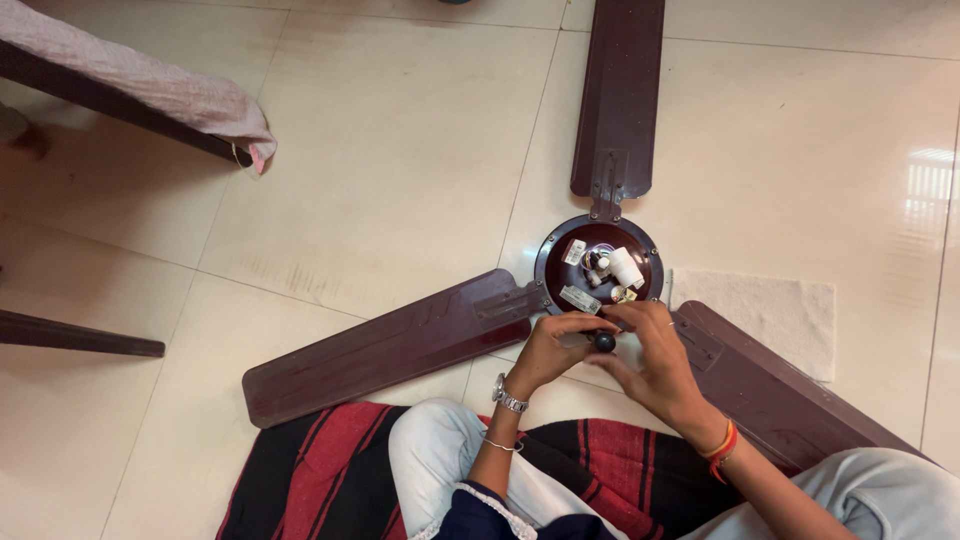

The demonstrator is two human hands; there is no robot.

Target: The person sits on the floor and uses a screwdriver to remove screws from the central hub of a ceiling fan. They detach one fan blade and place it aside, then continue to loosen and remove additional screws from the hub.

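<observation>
A dark maroon ceiling fan lies on the tiled floor, its round motor hub (553, 262) open and showing a white capacitor (626, 267) and wires. Three blades spread out: one far (618, 95), one left (385, 345), one right (775, 395). My left hand (553, 348) and my right hand (655, 362) meet at the hub's near edge. Between their fingers sits a small black knob-like tool handle (605, 342), and both hands touch it. The tool's tip is hidden by my fingers.
A white cloth (775, 310) lies under the fan at the right. I sit on a red and black striped mat (320, 480). A dark wooden furniture frame with pinkish fabric (150, 85) stands at the top left, another dark bar (80, 335) at the left.
</observation>
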